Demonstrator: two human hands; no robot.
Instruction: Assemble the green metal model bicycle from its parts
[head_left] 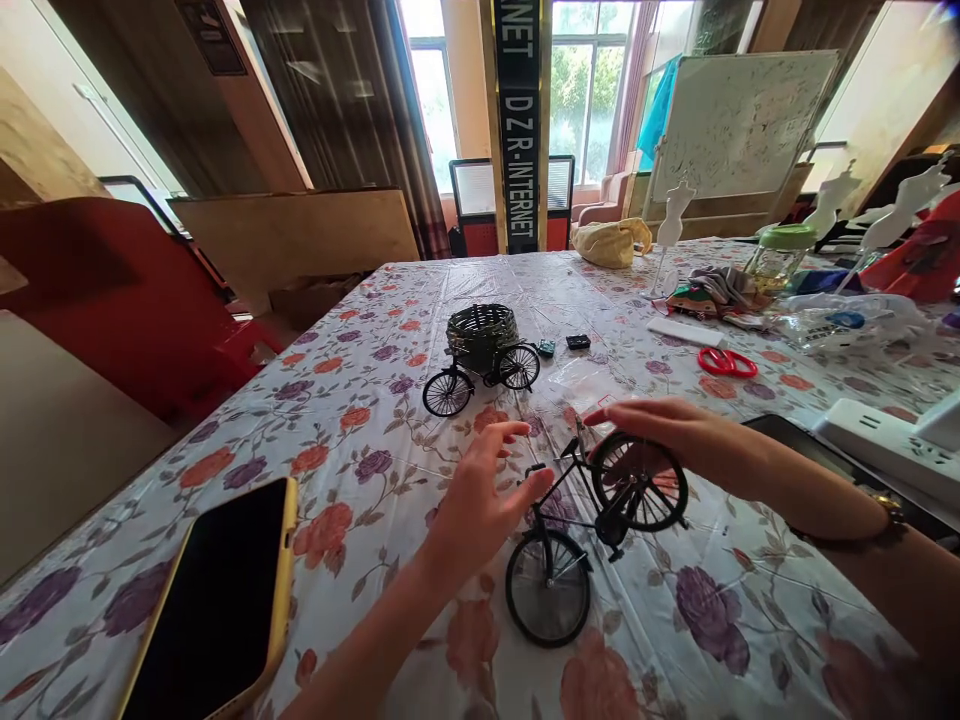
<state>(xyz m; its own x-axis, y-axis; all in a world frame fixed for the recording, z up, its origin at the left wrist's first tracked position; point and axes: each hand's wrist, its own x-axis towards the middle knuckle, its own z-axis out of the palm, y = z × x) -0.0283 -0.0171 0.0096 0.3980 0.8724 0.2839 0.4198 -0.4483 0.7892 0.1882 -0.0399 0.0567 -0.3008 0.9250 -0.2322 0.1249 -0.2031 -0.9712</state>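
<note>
A small black model bicycle (577,525) stands at an angle on the flowered tablecloth, its front wheel nearer to me. My left hand (480,495) is open beside the handlebar, with the thumb apart from the curved fingers and its tip at the bar. Over the rear wheel (640,482) lies my right hand (675,430), its fingers stretched out toward the saddle. It is close to or touching the bicycle; I cannot tell whether its thumb presses on it. Farther back, a second black model bicycle (484,380) stands before a dark woven basket (480,330).
A yellow-cased phone (217,600) lies at the left. Two small dark blocks, a green one (546,348) and a black one (578,342), are past the bicycles. On the right are red-handled scissors (726,362), a white power strip (870,430) and a plastic bag (855,325).
</note>
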